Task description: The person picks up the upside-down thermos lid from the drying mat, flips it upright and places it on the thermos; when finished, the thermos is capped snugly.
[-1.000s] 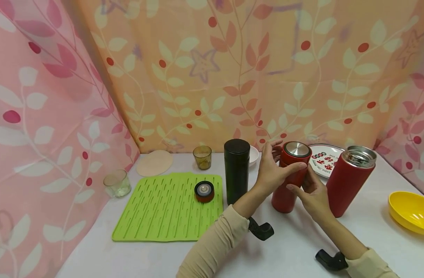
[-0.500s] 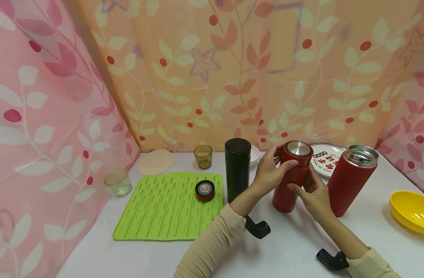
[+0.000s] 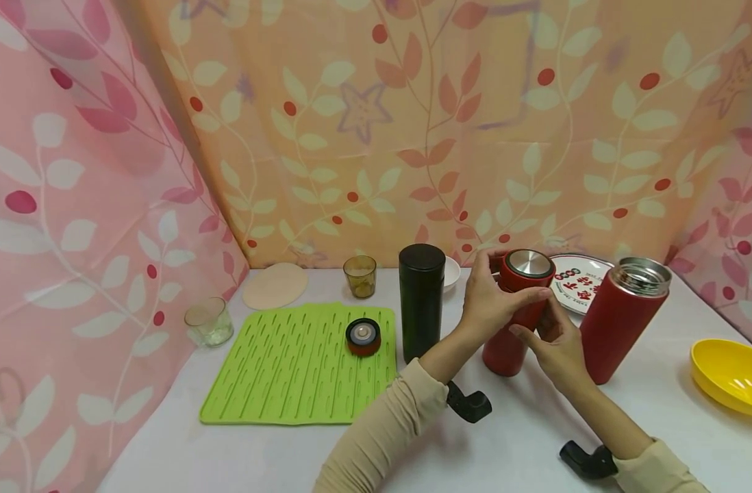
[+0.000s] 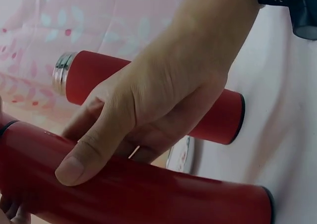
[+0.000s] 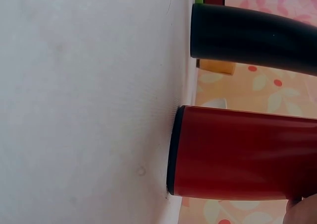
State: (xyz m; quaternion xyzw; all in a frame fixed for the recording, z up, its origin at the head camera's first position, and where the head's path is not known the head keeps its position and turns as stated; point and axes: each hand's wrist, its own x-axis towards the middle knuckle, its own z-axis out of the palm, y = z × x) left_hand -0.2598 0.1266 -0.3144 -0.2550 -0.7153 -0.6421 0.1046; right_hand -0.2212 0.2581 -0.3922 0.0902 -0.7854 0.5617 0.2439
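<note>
Two hands on one tall red matte flask (image 3: 510, 322) with a steel-topped cap (image 3: 528, 263), standing upright on the white table (image 3: 524, 438), base flat per the right wrist view. Long axis vertical, tipped slightly toward the right. Left hand (image 3: 490, 301) wrapped round the upper body just under the cap, thumb across the front, fingers curled behind. Right hand (image 3: 551, 346) lower down on the flask's right side, fingers curled against the body; exact grip of the right hand partly hidden behind the flask, looks like a light hold. Cap sits directly above the left grip, so left hand nearer the cap, right hand nearer the base. Just right of the held flask, close but apart: second red flask with open steel mouth (image 3: 619, 318), uncapped. Just left: black cylindrical flask with black lid (image 3: 421, 301), apart from the left wrist. Loose round red cap with grey centre (image 3: 363, 337) lying on the green ribbed silicone mat (image 3: 277, 383), well left of both hands. Yellow bowl (image 3: 730, 373) at far right edge.
</note>
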